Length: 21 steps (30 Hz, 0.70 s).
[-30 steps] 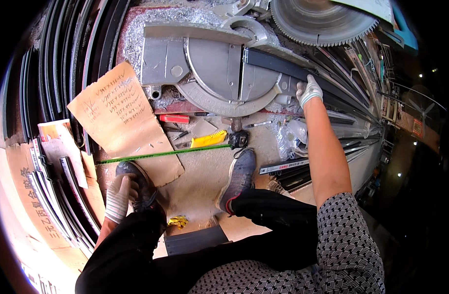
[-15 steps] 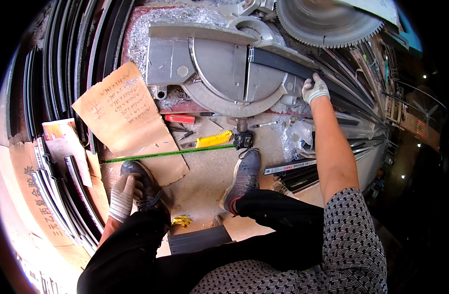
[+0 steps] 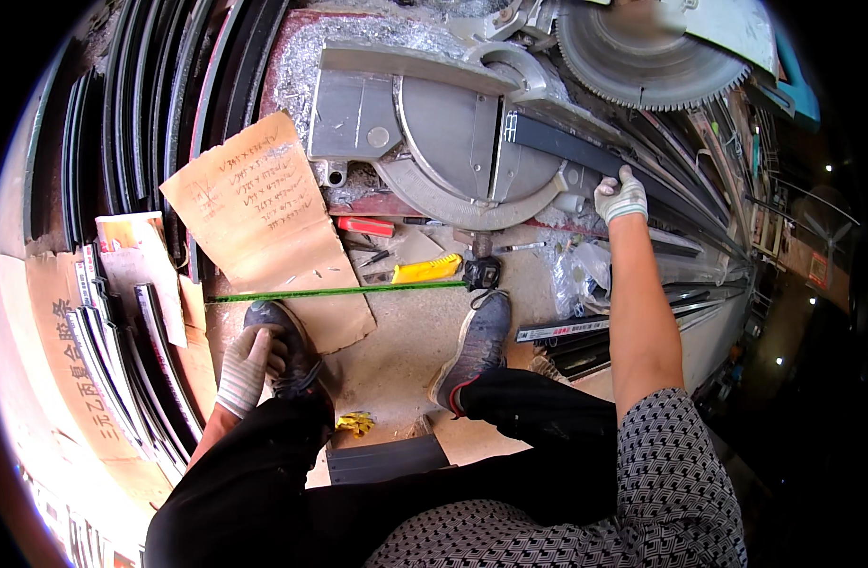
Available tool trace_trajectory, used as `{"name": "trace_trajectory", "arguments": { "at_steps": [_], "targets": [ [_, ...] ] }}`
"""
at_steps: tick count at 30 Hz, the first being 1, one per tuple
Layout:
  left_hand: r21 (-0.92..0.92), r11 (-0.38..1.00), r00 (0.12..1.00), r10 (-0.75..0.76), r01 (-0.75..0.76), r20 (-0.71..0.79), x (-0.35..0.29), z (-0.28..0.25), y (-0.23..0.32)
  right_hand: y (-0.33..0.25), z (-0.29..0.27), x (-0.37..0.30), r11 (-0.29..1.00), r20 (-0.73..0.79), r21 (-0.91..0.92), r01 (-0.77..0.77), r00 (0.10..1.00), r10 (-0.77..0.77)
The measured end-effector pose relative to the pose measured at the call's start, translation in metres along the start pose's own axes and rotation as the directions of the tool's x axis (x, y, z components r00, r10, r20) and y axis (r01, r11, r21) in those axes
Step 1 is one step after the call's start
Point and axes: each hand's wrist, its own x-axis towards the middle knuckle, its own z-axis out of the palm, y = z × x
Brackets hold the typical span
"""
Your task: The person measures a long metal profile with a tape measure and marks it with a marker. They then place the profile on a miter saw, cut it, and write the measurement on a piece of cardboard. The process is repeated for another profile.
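My right hand [image 3: 621, 197], in a pale knit glove, is closed on the edge of a dark metal profile [image 3: 571, 144]. The profile lies slanted on the grey saw table [image 3: 448, 133], its marked end just right of the cutting slot. Above and behind it is the toothed circular saw blade [image 3: 647, 62], raised off the table. My left hand [image 3: 249, 367], in a striped glove, hangs beside my left shoe with its fingers curled. Whether anything is in those fingers is hidden.
A black tape measure [image 3: 483, 273] lies between my feet, its green blade [image 3: 339, 292] stretched left across handwritten cardboard [image 3: 254, 208]. Near it are a yellow utility knife [image 3: 426, 269] and a red-handled tool [image 3: 366, 226]. Long dark profiles [image 3: 174, 104] stand at left; more lie at right.
The whole view has shifted slightly, so the saw and floor things sit a little further right. Both hands keep nearly the same places, and the profile stays at the slot.
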Motion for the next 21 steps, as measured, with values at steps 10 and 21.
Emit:
{"name": "trace_trajectory", "arguments": {
  "at_steps": [10, 21],
  "targets": [
    [0.021, 0.999, 0.999, 0.033, -0.033, -0.003, 0.001, 0.003, 0.02, 0.068, 0.02, -0.082, 1.0, 0.136, -0.016, -0.012, 0.991, 0.014],
    [-0.039, 0.985, 0.984, 0.169, -0.171, -0.053, 0.014, -0.011, 0.037, 0.17, 0.08, -0.187, 0.988, 0.33, -0.001, -0.155, 0.932, 0.147]
  ]
}}
